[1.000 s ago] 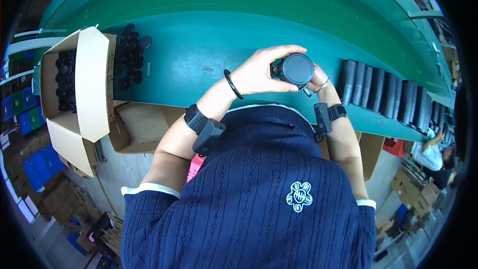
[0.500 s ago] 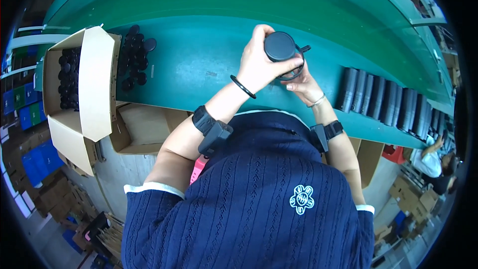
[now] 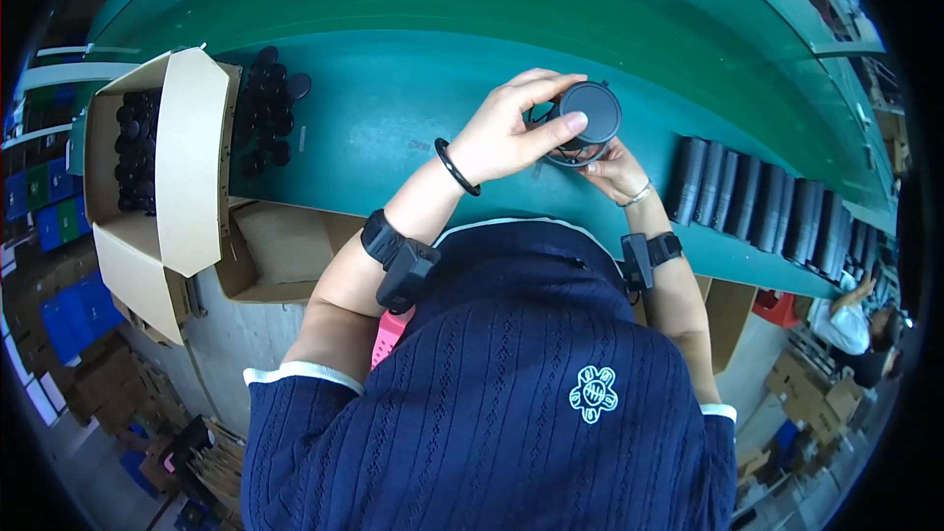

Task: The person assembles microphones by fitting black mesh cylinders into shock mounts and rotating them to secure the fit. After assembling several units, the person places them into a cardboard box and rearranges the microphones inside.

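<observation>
My left hand (image 3: pixel 506 133) is closed on a round black lid (image 3: pixel 597 108), its thumb pressed on the flat top and its fingers along the far side. Under the lid shows a black ring (image 3: pixel 568 159) with a see-through part around it; the exact kind of this piece is hard to make out. My right hand (image 3: pixel 619 175) grips the piece from below on the right side, its fingertips partly hidden behind it. Both hands hold it together above the green bench (image 3: pixel 383 128).
Loose black round caps (image 3: pixel 265 113) lie at the left of the bench, beside an open carton (image 3: pixel 192 162) holding more of them. Rows of stacked dark ribbed pieces (image 3: pixel 747 192) line the right side. Another person (image 3: pixel 846 320) sits far right.
The lid and both hands have shifted slightly right and down. My left thumb now rests on the lid's top, and the small tab at its right no longer sticks out there.
</observation>
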{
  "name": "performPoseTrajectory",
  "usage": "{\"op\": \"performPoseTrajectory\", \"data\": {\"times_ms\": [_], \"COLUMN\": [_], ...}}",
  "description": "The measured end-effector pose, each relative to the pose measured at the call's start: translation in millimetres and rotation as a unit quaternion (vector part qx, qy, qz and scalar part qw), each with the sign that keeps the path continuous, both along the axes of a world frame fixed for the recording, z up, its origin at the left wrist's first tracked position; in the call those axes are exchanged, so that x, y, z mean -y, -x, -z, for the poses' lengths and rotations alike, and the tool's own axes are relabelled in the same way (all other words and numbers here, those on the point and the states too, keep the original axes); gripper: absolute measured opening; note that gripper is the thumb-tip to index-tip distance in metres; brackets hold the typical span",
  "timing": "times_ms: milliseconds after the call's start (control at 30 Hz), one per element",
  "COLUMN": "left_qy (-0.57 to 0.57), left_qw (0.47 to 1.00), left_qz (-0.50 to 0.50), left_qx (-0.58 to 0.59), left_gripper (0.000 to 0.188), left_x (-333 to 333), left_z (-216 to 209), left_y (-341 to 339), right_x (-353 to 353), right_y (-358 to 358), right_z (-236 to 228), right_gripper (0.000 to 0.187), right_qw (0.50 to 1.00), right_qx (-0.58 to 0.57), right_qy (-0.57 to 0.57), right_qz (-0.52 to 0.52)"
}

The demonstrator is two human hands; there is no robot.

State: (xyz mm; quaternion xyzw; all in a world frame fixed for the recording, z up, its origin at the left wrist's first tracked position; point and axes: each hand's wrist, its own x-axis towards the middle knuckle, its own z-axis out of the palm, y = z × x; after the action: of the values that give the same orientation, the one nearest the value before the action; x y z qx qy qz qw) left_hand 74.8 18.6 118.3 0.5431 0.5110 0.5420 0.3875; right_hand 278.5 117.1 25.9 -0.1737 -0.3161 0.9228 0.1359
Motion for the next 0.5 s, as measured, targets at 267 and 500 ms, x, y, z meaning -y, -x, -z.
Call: {"op": "performPoseTrajectory", "data": {"times_ms": [267, 500], "left_qy": [0.11, 0.129], "left_qw": [0.986, 0.982], "left_qz": [0.048, 0.053], "left_qx": [0.118, 0.127], "left_gripper": [0.057, 0.056], "left_x": [4, 2], "left_z": [-5, 0], "left_y": [7, 10], "right_x": [-6, -11], "right_y": [-14, -27], "right_z": [18, 39], "right_gripper": [0.083, 0.075], "right_qw": [0.998, 0.996], "right_qx": [-0.045, -0.035], "right_qy": [0.032, 0.061], "right_qz": [-0.038, -0.05]}}
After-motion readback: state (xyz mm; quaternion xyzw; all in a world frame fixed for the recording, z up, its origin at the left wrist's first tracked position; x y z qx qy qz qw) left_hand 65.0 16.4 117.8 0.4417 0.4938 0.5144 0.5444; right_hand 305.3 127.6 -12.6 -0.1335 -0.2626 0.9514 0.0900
